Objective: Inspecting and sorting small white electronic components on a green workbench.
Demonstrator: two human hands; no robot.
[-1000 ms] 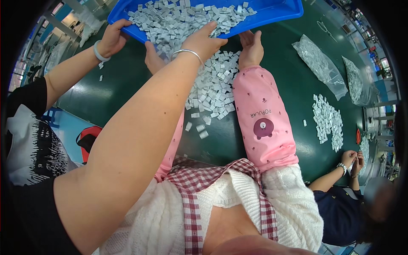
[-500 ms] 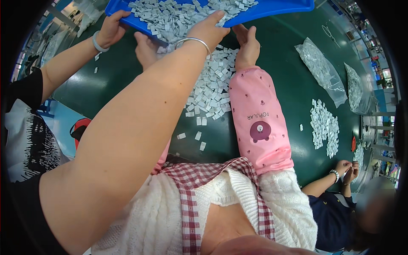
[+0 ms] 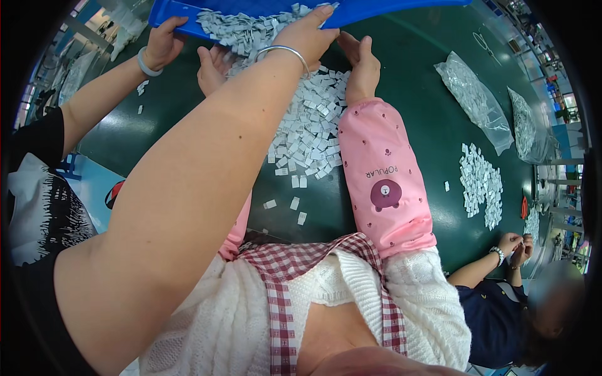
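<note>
A dark green desk [image 3: 401, 69] carries a heap of small white tags [image 3: 310, 135], a second tag pile [image 3: 480, 185] and two clear bags [image 3: 473, 100] at right

Small pale grey-white tags [image 3: 310, 135] are lying in a loose heap on the dark green table [image 3: 401, 69], many overlapping, with a few strays scattered at the near edge of the pile. More of the same tags are sitting in a blue tray [image 3: 182, 12], which is tilting over the far end of the heap, its rim just above the pile.
</note>
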